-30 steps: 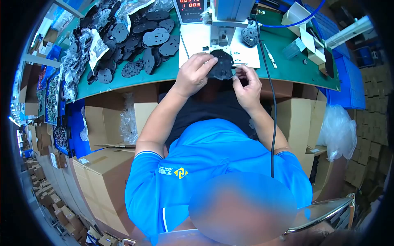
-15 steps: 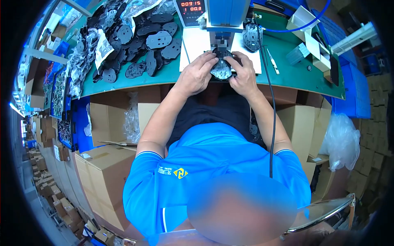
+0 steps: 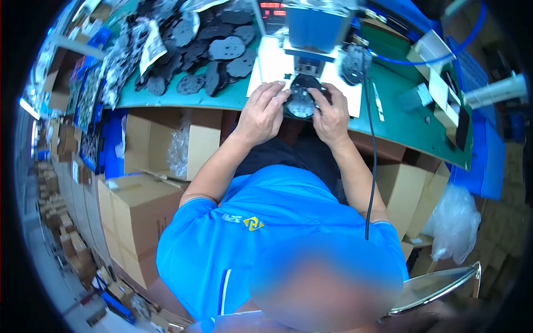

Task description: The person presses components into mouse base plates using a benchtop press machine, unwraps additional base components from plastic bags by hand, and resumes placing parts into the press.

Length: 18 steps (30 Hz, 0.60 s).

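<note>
A black plastic plate (image 3: 301, 104), oval with molded details, lies under the head of a blue bench press (image 3: 313, 30). My right hand (image 3: 333, 117) holds its right side, thumb at the near edge and index finger bent over the top. Beside its left edge is my left hand (image 3: 261, 115), fingers stretched toward the plate; whether the fingertips touch it I cannot tell. The press stands on a white board (image 3: 270, 61). A similar dark part (image 3: 353, 65) rests right of the press.
Black plates (image 3: 226, 48) are heaped at the left of the green table (image 3: 397, 119). A black cable (image 3: 371, 161) hangs at the right. Also there are a white pen-like tool (image 3: 378, 102), a clear box (image 3: 413, 97) and white cartons (image 3: 444, 94). Cardboard boxes (image 3: 147, 216) stand below.
My view has shifted, so the scene sits differently in it. My left fingers have drawn back from the plate's top to its left side. My right hand stays on the plate.
</note>
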Each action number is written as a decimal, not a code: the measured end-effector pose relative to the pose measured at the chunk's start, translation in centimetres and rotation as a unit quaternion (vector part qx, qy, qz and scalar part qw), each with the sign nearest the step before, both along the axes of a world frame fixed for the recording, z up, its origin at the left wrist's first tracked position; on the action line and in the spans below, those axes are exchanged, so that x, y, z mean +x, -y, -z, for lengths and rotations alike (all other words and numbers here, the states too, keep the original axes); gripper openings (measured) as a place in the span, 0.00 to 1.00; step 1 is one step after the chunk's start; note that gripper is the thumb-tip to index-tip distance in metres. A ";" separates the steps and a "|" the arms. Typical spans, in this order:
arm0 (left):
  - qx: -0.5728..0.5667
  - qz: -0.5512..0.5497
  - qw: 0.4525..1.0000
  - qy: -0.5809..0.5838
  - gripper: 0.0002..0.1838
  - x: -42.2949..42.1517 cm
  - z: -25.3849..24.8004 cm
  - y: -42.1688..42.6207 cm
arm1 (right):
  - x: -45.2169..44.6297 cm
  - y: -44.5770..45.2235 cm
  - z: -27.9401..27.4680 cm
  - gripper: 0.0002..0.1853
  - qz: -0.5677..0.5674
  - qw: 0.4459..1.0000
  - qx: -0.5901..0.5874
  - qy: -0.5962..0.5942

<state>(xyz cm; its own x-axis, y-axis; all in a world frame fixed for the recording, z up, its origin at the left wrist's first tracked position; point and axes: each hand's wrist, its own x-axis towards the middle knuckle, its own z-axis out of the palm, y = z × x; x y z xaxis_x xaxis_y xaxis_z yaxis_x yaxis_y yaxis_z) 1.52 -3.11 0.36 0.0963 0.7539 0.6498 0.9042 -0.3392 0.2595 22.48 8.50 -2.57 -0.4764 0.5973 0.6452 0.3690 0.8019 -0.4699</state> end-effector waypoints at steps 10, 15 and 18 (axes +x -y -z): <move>0.035 -0.200 0.979 0.016 0.28 -7.5 0.7 6.4 | 0.0 -0.2 0.6 0.29 0.003 0.999 0.037 0.028; -0.014 -0.298 0.954 0.015 0.34 -13.1 2.1 5.6 | -0.4 -0.1 0.9 0.25 0.020 0.999 0.041 0.002; -0.059 -0.275 0.960 0.008 0.34 -15.7 2.3 6.1 | -0.3 0.2 0.6 0.26 0.040 0.999 0.037 -0.002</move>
<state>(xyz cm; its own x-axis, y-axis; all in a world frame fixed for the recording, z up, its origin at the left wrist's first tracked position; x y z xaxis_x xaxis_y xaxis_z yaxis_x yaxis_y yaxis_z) -14.19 -9.16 -1.91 -0.3463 0.7567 0.5545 0.9337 0.2206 0.2821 22.21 8.30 -3.15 -0.4269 0.5842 0.6903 0.4310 0.8025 -0.4127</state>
